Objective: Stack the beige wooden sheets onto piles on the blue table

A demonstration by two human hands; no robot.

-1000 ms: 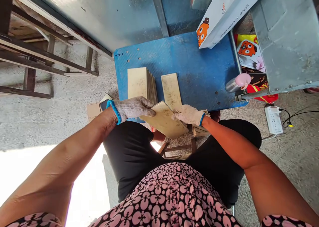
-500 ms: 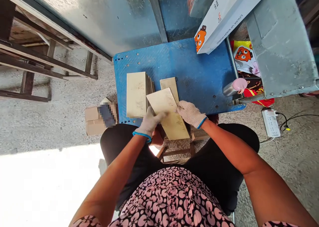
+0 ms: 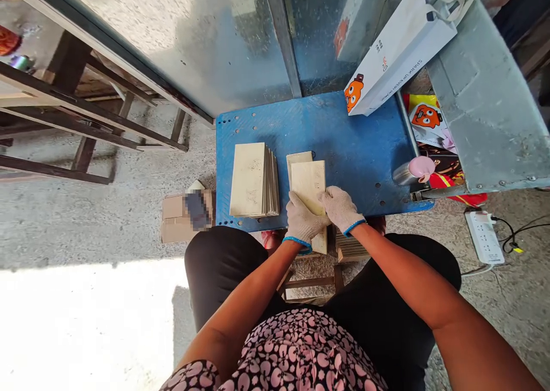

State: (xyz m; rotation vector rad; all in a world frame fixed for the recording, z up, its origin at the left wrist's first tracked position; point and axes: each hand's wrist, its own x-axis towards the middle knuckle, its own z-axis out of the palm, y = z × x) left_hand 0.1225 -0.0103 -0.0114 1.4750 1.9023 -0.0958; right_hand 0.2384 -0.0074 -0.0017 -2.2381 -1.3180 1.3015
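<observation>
My left hand (image 3: 306,219), in a knitted work glove with a blue cuff, lies across the lower part of a pale rectangular board (image 3: 308,182) and grips its left edge. My right hand (image 3: 342,206), gloved alike, is closed on the right edge of that board, its thumb near the surface. Behind the held board, another pale board (image 3: 298,158) rests on the blue table (image 3: 344,145), partly covered. To the left stands a stack of similar thin boards (image 3: 248,179), leaning slightly, with dark marks on the front one. My gloves hide the board's lower middle.
A white paper bag (image 3: 387,64) stands at the table's back right. Beside the grey metal box (image 3: 485,105) is a steel cup with a pink lid (image 3: 421,166). A power strip (image 3: 484,239) and a cardboard box (image 3: 172,216) lie on the floor. Slatted pieces (image 3: 351,248) sit below the table edge.
The held board has turned from slanted to nearly upright in view. My left hand has moved right, from beside the stack onto the board. The whole view has shifted slightly.
</observation>
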